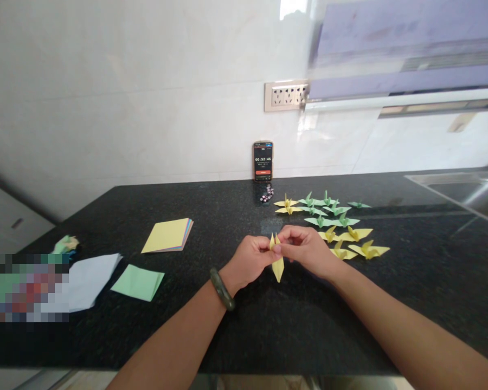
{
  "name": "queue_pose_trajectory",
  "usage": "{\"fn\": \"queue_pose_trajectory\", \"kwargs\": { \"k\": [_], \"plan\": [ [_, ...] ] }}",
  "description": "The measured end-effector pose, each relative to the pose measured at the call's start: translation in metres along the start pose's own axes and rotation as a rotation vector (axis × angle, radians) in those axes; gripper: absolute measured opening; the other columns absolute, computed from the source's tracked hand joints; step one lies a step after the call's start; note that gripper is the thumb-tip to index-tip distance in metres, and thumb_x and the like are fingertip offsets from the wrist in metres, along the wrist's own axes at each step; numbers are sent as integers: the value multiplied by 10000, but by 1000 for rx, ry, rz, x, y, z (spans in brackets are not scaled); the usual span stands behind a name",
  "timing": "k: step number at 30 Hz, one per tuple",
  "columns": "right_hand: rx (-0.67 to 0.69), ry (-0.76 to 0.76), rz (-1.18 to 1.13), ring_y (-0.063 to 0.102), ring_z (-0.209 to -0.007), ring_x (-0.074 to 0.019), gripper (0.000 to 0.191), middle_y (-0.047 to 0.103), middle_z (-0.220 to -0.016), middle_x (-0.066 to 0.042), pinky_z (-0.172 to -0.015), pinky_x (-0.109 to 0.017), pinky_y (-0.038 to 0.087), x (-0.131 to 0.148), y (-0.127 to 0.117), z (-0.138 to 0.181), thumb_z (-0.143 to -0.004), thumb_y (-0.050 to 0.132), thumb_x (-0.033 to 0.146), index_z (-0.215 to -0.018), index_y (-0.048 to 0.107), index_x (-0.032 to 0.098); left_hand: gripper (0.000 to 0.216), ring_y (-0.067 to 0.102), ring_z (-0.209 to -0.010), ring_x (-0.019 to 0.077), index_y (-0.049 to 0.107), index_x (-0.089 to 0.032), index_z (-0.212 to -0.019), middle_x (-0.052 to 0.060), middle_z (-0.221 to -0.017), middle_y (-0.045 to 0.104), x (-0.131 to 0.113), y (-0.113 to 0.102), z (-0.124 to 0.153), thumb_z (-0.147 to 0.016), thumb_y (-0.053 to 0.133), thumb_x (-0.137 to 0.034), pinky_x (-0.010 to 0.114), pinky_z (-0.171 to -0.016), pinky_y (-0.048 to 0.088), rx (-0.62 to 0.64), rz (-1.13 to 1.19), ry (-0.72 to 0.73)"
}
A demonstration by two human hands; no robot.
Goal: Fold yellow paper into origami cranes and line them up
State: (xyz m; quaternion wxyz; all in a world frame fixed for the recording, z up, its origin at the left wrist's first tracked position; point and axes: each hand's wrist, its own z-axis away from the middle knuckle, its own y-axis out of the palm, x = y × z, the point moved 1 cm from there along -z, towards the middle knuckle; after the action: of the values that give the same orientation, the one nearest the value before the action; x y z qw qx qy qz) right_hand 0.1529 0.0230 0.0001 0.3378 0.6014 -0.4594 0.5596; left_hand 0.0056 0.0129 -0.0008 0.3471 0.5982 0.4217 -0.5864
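Note:
Between my hands is a partly folded yellow origami crane (pixel 278 270), a narrow form with two thin points up and a broader tip down. My left hand (pixel 250 261), with a dark green bangle at the wrist, pinches it from the left. Thumb and fingers of my right hand (pixel 305 249) grip it near the upper points. Just beyond the right hand stand finished yellow paper cranes (pixel 353 234) and green paper cranes (pixel 321 221), several of each, in loose rows.
A stack of coloured paper (pixel 166 235), a folded green sheet (pixel 138 283) and white paper (pixel 95 276) lie on the left of the black counter (pixel 211 211). A phone (pixel 263 161) showing a timer leans on the wall. A sink (pixel 467 189) is at the right.

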Motion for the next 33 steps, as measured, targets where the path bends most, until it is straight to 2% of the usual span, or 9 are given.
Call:
{"fn": "queue_pose_trajectory", "kwargs": {
  "k": [5, 8, 12, 22, 33],
  "plan": [
    [-43, 58, -68, 410, -431, -50, 241, 523, -526, 37, -406, -186, 326, -5, 1, -2, -610, 721, 333, -638, 577, 142, 242, 411, -543, 86, 674, -93, -670, 6, -567, 544, 4, 2, -2, -675, 642, -333, 226, -542, 322, 6, 43, -64],
    [-108, 55, -127, 410, -414, -46, 245, 532, -528, 38, -392, -183, 332, -5, 1, -3, -585, 735, 319, -612, 563, 146, 262, 449, -566, 96, 668, -101, -674, 17, -599, 579, 4, 3, -3, -652, 663, -362, 231, -562, 351, -75, 103, -33],
    [-168, 35, -179, 403, -406, -43, 252, 524, -536, 41, -375, -179, 334, -4, 1, -3, -594, 728, 323, -594, 544, 151, 318, 425, -506, 81, 627, -104, -642, -1, -551, 547, 3, 4, -2, -615, 683, -415, 218, -499, 325, -175, 144, -81],
    [-127, 67, -221, 425, -437, -49, 260, 516, -537, 52, -387, -176, 375, -1, 4, -2, -543, 762, 280, -592, 544, 147, 374, 346, -497, 73, 632, -91, -702, -1, -558, 498, 2, 1, 0, -740, 546, -453, 219, -469, 261, -102, -85, -10],
    [-174, 65, -183, 419, -371, -42, 256, 518, -478, 57, -376, -179, 336, -3, 4, -3, -562, 746, 286, -564, 531, 148, 320, 354, -502, 73, 631, -104, -679, -6, -562, 494, 2, 1, 0, -739, 552, -409, 219, -495, 280, -51, -5, 1]
  ]
}}
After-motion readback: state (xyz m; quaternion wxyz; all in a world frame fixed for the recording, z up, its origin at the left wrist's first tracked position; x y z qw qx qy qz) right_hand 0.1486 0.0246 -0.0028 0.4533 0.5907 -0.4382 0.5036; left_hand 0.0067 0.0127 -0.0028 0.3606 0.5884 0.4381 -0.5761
